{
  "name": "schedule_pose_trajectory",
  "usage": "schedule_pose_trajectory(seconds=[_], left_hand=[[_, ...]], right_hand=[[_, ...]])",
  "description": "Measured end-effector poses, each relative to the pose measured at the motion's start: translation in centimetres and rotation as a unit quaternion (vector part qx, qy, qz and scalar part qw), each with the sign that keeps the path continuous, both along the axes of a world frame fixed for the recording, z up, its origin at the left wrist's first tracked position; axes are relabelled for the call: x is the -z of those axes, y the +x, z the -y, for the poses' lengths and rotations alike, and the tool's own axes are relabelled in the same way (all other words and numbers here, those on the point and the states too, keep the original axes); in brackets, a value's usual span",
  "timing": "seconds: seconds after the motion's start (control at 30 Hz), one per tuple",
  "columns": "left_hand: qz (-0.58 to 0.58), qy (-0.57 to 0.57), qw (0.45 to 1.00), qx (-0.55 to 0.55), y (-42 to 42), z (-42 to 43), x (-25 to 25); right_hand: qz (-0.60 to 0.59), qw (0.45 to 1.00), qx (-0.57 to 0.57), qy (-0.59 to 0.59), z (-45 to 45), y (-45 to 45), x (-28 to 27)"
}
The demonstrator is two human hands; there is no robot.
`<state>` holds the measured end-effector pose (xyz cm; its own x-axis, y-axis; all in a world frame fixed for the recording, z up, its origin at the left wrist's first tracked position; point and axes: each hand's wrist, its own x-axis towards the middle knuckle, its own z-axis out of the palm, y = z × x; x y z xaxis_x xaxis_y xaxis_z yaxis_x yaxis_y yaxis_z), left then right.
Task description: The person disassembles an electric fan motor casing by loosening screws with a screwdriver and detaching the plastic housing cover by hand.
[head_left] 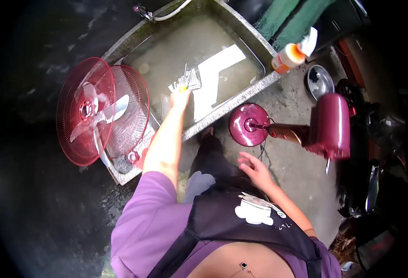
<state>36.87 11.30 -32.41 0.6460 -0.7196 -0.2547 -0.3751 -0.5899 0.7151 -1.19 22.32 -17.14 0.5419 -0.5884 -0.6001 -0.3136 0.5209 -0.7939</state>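
My left hand (180,98) reaches over the stone basin (234,103), closed on a yellow-handled tool (183,88) with a thin shaft, perhaps a screwdriver. Cloudy water and bright reflections lie beyond it. My right hand (256,172) hangs in front of my apron, fingers apart and holding nothing. Close to it stands a magenta fan body, with its round base (249,124) on the floor and its motor housing (331,125) toward the camera. At the basin's left end are a red fan guard with pale blades (90,110) and a second red guard (132,111).
An orange-and-white spray bottle (287,59) stands on the basin's right rim. A metal bowl (320,82) lies on the floor beyond the fan body. A white hose (172,15) crosses the far rim. Dark clutter lines the right side.
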Motion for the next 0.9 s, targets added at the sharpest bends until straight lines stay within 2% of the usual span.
schedule_pose_trajectory(seconds=[0.03, 0.07, 0.1, 0.17, 0.2, 0.23, 0.27, 0.3, 0.37, 0.4, 0.47, 0.5, 0.53, 0.57, 0.6, 0.63, 0.67, 0.7, 0.73, 0.77, 0.83, 0.87, 0.9], left_hand=[[0.022, 0.074, 0.996, -0.034, 0.3, 1.6, 2.2], [0.014, 0.046, 0.996, 0.073, -1.2, 2.1, 0.6], [0.019, -0.06, 0.975, 0.214, -1.3, 2.6, 2.7], [-0.014, 0.136, 0.984, 0.116, -1.1, 3.8, -0.5], [-0.015, 0.144, 0.982, 0.119, -0.3, 4.2, 0.6], [-0.03, 0.154, 0.988, 0.005, 0.6, 4.3, 2.2], [-0.043, 0.162, 0.98, -0.11, 1.3, 4.4, 3.3], [0.05, 0.034, 0.998, -0.016, 0.9, 3.8, 2.8], [-0.014, 0.122, 0.991, 0.063, 1.8, 3.8, 1.9], [-0.04, 0.159, 0.986, 0.033, 2.3, 4.0, 1.6], [-0.064, 0.129, 0.99, 0.002, 2.2, 3.8, 2.7], [-0.088, 0.093, 0.991, -0.03, 1.9, 3.9, 2.5], [-0.124, 0.055, 0.99, -0.03, 1.5, 3.9, 2.3], [-0.263, 0.109, 0.957, -0.053, 1.1, 4.8, -0.9], [-0.218, 0.097, 0.971, -0.002, 0.5, 5.1, -1.0], [-0.172, 0.089, 0.98, 0.05, -0.4, 4.6, -1.1], [-0.231, 0.051, 0.971, 0.033, -1.3, 4.3, -0.2], [-0.172, 0.071, 0.982, -0.005, -2.5, 4.2, -1.1], [-0.16, 0.067, 0.984, 0.036, -2.5, 3.8, -2.0], [-0.149, 0.063, 0.984, 0.075, -2.4, 3.3, -3.1], [-0.181, 0.105, 0.969, 0.132, -2.6, 1.6, -3.7], [-0.161, 0.082, 0.971, 0.153, -3.2, 0.3, -3.7], [-0.144, 0.047, 0.976, 0.156, -3.4, -0.8, -3.2]], right_hand=[[0.027, 0.999, 0.029, -0.017, 2.5, 2.8, -0.6], [0.056, 0.997, 0.026, -0.043, 5.2, 5.6, -0.9], [0.084, 0.994, 0.025, -0.067, 7.8, 8.2, -1.0], [0.074, 0.991, 0.027, -0.109, 13.9, 13.7, -0.8], [0.071, 0.99, 0.05, -0.115, 16.9, 16.0, 1.2], [0.069, 0.988, 0.073, -0.122, 19.8, 18.5, 3.3], [-0.016, 0.988, 0.15, -0.026, 22.8, 21.0, 4.7], [-0.101, 0.967, 0.221, 0.071, 25.6, 23.2, 5.9], [-0.09, 0.896, 0.351, 0.256, 29.8, 25.4, 11.1], [-0.093, 0.895, 0.352, 0.259, 29.9, 26.0, 12.7], [-0.095, 0.904, 0.332, 0.251, 29.0, 27.6, 14.5], [-0.142, 0.939, 0.228, 0.216, 27.9, 28.5, 13.7], [-0.079, 0.963, 0.142, 0.214, 26.8, 28.5, 17.5], [-0.118, 0.978, 0.078, 0.156, 25.3, 29.4, 16.9], [-0.123, 0.986, 0.008, 0.108, 24.3, 30.2, 14.3], [-0.203, 0.976, 0.077, 0.009, 22.1, 31.4, 14.9], [-0.246, 0.968, -0.003, -0.052, 21.9, 31.1, 14.7], [-0.283, 0.948, -0.084, -0.118, 22.8, 31.2, 14.1], [-0.284, 0.948, -0.081, -0.116, 23.7, 31.1, 13.5], [-0.254, 0.963, -0.016, -0.084, 24.5, 30.9, 12.6], [-0.235, 0.966, 0.07, -0.082, 27.5, 29.5, 18.1], [-0.197, 0.972, 0.124, -0.04, 29.5, 28.0, 21.0], [-0.138, 0.94, 0.31, 0.032, 30.1, 27.7, 18.5]])
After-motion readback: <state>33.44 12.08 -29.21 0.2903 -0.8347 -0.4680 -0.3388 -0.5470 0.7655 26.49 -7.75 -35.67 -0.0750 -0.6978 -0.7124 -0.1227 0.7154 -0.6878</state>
